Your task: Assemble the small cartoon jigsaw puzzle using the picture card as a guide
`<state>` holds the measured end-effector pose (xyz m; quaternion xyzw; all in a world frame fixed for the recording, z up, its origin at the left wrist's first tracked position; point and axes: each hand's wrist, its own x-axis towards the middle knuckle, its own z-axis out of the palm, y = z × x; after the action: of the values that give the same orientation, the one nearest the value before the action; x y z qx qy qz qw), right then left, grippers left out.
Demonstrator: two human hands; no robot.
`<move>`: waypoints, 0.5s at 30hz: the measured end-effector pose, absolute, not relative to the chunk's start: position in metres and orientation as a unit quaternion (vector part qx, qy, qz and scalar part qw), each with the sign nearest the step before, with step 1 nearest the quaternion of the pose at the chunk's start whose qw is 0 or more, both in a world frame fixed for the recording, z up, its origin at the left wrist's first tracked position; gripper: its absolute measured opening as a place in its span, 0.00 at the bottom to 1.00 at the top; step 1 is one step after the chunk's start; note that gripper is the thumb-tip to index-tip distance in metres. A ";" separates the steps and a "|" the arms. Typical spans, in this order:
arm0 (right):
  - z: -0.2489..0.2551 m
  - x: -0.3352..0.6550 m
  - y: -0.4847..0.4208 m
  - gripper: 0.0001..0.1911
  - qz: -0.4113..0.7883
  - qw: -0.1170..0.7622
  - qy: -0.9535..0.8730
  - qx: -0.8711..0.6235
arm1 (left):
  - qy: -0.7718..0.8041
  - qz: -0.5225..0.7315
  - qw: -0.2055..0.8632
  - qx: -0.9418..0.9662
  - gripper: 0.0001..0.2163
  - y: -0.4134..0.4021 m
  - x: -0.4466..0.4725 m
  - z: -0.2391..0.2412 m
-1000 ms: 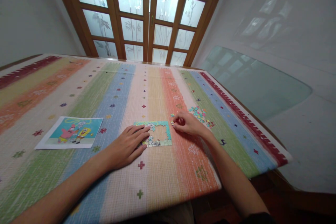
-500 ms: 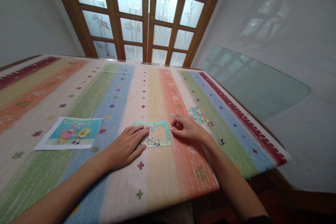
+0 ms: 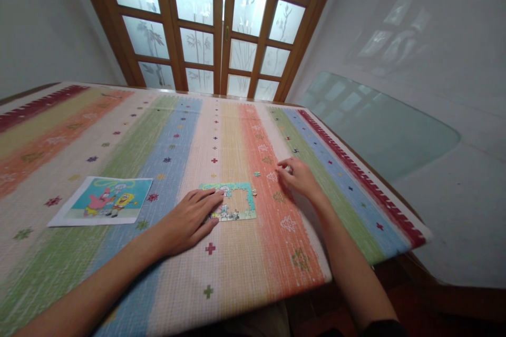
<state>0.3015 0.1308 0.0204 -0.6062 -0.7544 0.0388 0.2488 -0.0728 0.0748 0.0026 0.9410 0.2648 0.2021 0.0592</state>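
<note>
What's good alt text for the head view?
A person's left hand lies flat on the left edge of a partly built jigsaw puzzle on a striped tablecloth; the right hand is farther right. A cartoon print lies left.

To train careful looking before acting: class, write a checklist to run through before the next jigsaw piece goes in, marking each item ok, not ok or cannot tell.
1. Left hand lies flat on the left edge of the puzzle, steadying it: ok.
2. Gap open in the middle of the puzzle: ok.
3. Reference picture uncovered, left of the puzzle: ok.
4. Right hand holding a piece: cannot tell, its fingers are curled.
5. Stray piece lies apart from the puzzle, in plain view: ok.
</note>
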 end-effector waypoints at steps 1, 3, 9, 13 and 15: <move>0.016 0.307 0.134 0.10 0.011 0.253 -0.736 -0.627 | 0.265 0.202 0.058 0.941 0.17 0.075 -0.073 0.002; 0.010 0.315 0.140 0.15 -0.037 0.252 -0.705 -0.662 | 0.266 0.204 0.059 0.940 0.17 0.075 -0.074 0.001; 0.004 0.328 0.151 0.17 -0.059 0.204 -0.685 -0.697 | 0.268 0.213 0.074 0.937 0.18 0.075 -0.073 0.000; 0.015 0.347 0.149 0.19 -0.021 0.201 -0.674 -0.711 | 0.268 0.219 0.078 0.935 0.18 0.075 -0.073 0.001; 0.023 0.361 0.144 0.20 0.006 0.224 -0.648 -0.728 | 0.268 0.218 0.077 0.935 0.18 0.075 -0.073 0.001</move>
<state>0.3611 0.1443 0.0230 -0.7280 -0.6481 0.0062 0.2237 -0.0727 0.0750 0.0013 0.9353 0.2683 0.2176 0.0769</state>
